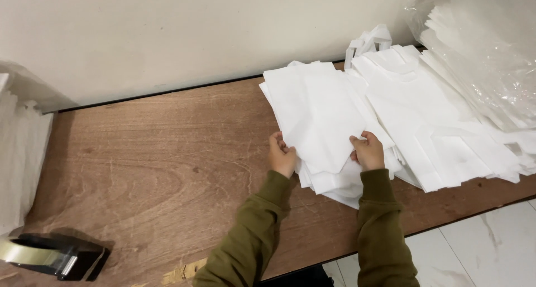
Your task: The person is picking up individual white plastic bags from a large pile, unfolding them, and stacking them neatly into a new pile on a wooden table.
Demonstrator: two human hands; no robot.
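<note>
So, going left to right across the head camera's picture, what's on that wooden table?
Tape dispenser → left hand → stack of white fabric pieces → right hand → spread pile of white fabric → clear plastic bag.

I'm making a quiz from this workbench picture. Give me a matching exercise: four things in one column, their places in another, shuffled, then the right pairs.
Things:
1. tape dispenser
2. clear plastic wrap
3. white bag stack
4. floor tiles

Places:
A. top right corner
B. between the left hand and right hand
C. bottom left corner, on the wooden table
D. bottom right, below the table edge

Pairs: 1-C, 2-A, 3-B, 4-D
</note>
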